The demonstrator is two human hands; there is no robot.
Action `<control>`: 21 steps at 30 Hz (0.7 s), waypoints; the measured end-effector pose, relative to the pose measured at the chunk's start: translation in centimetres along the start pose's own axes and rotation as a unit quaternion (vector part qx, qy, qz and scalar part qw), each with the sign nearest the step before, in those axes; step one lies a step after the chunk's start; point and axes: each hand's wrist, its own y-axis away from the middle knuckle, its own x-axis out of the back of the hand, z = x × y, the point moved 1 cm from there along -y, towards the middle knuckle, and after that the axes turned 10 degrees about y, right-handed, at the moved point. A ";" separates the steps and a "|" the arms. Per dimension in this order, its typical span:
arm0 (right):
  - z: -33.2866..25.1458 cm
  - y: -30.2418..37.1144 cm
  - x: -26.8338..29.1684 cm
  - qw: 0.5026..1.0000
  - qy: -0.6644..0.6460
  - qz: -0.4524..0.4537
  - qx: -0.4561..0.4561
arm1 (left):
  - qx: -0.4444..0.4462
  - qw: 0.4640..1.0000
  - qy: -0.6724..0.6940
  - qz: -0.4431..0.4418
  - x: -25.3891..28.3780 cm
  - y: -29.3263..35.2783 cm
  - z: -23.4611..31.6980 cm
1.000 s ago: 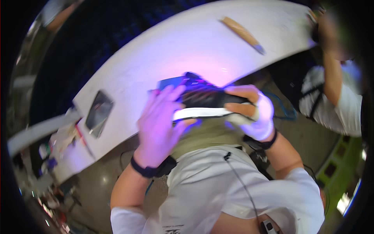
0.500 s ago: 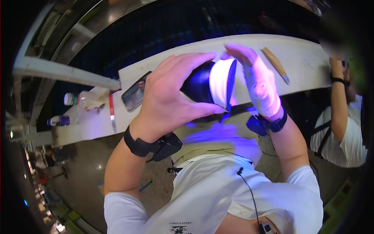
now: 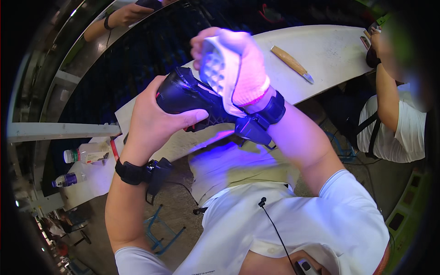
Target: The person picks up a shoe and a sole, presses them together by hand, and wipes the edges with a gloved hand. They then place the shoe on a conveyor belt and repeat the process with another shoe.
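My left hand (image 3: 153, 121) grips the upper of a black shoe (image 3: 183, 94) and holds it up in front of me, above the white table's edge. My right hand (image 3: 250, 75), in a pale glove, presses on the shoe's white studded sole (image 3: 214, 68) from the right. Purple light falls on the glove, the shoe and my lap. Black bands sit on both wrists.
On the white table (image 3: 330, 50) lies a wooden-handled tool (image 3: 291, 63). Two plastic bottles (image 3: 87, 153) (image 3: 66, 179) stand at the table's left end. A co-worker in white (image 3: 394, 123) sits at the right. Another person's arm (image 3: 121, 16) shows at top left. A blue stool (image 3: 160, 224) stands below.
Both hands have lifted the shoe from near the table up toward the camera and turned it, so the studded sole now faces me under my right hand.
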 end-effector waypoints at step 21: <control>-6.8 4.3 3.4 0.916 0.380 -0.092 0.088 | -0.100 0.929 -0.357 -0.019 -7.7 -2.5 4.8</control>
